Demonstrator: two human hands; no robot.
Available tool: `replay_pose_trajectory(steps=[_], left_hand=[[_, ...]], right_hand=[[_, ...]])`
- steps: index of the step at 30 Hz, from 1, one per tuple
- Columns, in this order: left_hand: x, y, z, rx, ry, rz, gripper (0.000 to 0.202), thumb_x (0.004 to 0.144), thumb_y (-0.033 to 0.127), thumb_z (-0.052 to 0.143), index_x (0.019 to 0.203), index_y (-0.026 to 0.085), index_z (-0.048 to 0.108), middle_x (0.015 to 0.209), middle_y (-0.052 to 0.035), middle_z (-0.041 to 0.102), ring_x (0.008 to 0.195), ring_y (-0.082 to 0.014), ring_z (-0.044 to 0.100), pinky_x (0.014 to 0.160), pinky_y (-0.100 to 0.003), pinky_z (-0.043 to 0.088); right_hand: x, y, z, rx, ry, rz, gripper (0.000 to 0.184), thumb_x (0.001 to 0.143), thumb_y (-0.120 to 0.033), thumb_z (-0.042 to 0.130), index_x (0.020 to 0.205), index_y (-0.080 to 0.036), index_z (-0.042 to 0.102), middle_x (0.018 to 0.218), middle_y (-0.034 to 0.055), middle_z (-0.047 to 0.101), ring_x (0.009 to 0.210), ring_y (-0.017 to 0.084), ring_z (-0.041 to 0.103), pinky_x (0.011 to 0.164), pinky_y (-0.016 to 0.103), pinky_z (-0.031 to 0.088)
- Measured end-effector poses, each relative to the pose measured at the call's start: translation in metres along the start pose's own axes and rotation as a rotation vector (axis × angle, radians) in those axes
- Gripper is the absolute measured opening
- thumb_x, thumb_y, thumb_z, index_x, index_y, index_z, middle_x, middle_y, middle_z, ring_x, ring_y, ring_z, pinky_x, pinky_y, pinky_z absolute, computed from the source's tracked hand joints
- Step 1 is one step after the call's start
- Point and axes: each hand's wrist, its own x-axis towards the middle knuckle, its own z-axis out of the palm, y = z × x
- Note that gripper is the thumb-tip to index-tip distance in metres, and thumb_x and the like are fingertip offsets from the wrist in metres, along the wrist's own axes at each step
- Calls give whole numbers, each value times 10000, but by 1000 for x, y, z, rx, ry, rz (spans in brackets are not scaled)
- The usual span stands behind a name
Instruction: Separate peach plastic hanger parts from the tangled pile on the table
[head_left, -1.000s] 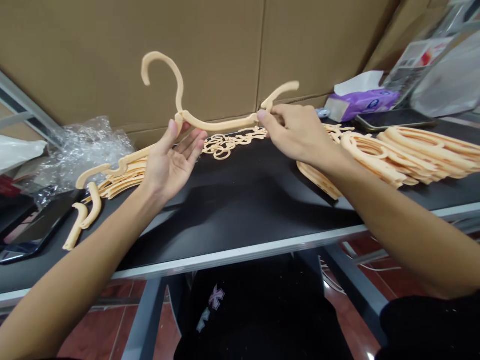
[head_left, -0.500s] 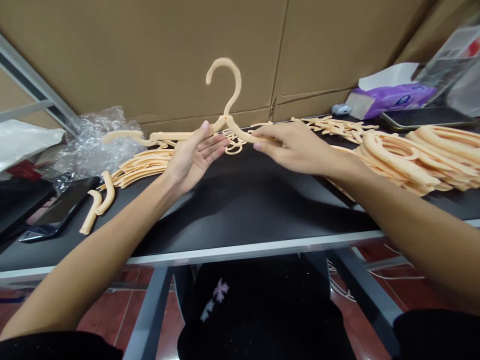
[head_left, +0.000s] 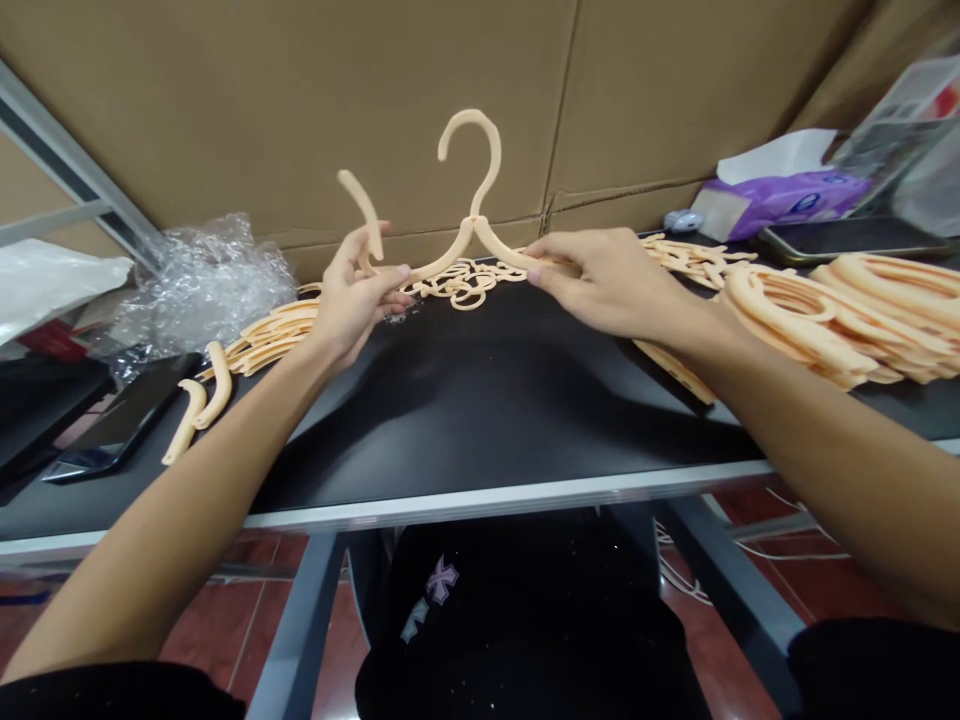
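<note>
A pale peach plastic folding clothes hanger [head_left: 475, 226] is held up over the black tabletop, its hook [head_left: 495, 155] pointing upward. My left hand [head_left: 354, 305] pinches the hanger's left arm between thumb and fingers. Beside those fingers, the arm's outer section [head_left: 363, 208] sticks up at a slant. My right hand [head_left: 611, 282] is closed around the right arm, covering its outer part. Behind the hanger, near the back of the table, lies a heap of small peach plastic pieces [head_left: 466, 290]. Stacked curved arm pieces [head_left: 274, 335] lie beyond my left forearm.
Piled hanger parts [head_left: 817, 315] occupy the right side, near a purple tissue pack [head_left: 795, 198] and a dark phone [head_left: 855, 238]. Crumpled clear plastic [head_left: 206, 285], another phone [head_left: 124, 415] and two loose curved pieces [head_left: 217, 385] are on the left. Cardboard [head_left: 300, 110] stands behind.
The hanger has shifted slightly right and up. Its left outer section has swung from lying outward to pointing upward, and my left hand has moved left along the arm.
</note>
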Motion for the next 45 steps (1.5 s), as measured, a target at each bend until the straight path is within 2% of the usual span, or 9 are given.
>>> replay_pose_trajectory(steps=[6,12,22,26,29,32,36,41,45], left_hand=[[-1,-5,10,172,-115,24,244,1039,380,636,1168,225,773,1041,-77,735,622,-114,584,599,-272,524],[2,1,5,47,54,31,109,913,119,700,986,199,708,892,-29,695,562,-78,506,540,-214,469],[3,3,-5,103,136,115,184,765,221,859,835,208,689,751,8,681,504,-71,448,472,-239,393],[5,-1,-13,9,126,117,308,729,346,922,871,266,660,832,6,712,681,-133,603,620,-297,519],[8,-3,-17,-39,51,105,308,796,417,891,905,285,636,1014,-20,771,1025,-226,721,849,-392,591],[5,-2,-12,-44,7,100,261,830,407,855,956,278,666,1161,-46,794,1233,-278,701,967,-439,594],[-10,5,10,-28,-33,101,287,842,373,825,1093,269,735,1243,-64,795,1259,-297,709,995,-448,619],[-34,10,33,178,-305,154,704,740,414,935,1381,246,695,1432,-104,723,1415,-362,625,1169,-494,541],[-42,3,35,497,-461,161,962,756,517,910,1591,219,538,1693,-172,485,1585,-441,429,1289,-575,388]], right_hand=[[1,3,-1,-8,-7,-34,378,995,-323,541,1237,-206,806,1156,126,818,1057,337,729,950,461,510],[0,6,1,-25,-23,-27,403,982,-332,550,1259,-208,816,1126,105,834,1021,308,742,917,425,522],[-1,6,3,-26,-38,-76,400,951,-291,579,1248,-237,842,1120,67,845,1018,279,751,922,388,524],[-2,6,3,16,-28,-89,365,973,-327,574,1185,-261,864,1118,57,843,1024,280,749,923,396,527],[-2,6,5,58,-60,-120,344,973,-331,575,1143,-285,871,1127,40,841,1030,272,746,933,395,530],[-2,6,10,71,-83,-130,351,941,-285,589,1159,-253,864,1078,49,839,998,262,747,947,390,527],[-3,3,16,88,-110,-135,331,906,-257,610,1134,-207,845,980,52,820,910,237,728,905,369,509],[-5,-9,21,153,-172,-108,261,902,-250,617,1043,-189,827,975,50,803,885,210,689,838,330,480],[-6,-16,25,220,-255,-89,248,890,-226,641,1041,-175,831,989,56,806,887,200,690,812,308,480]])
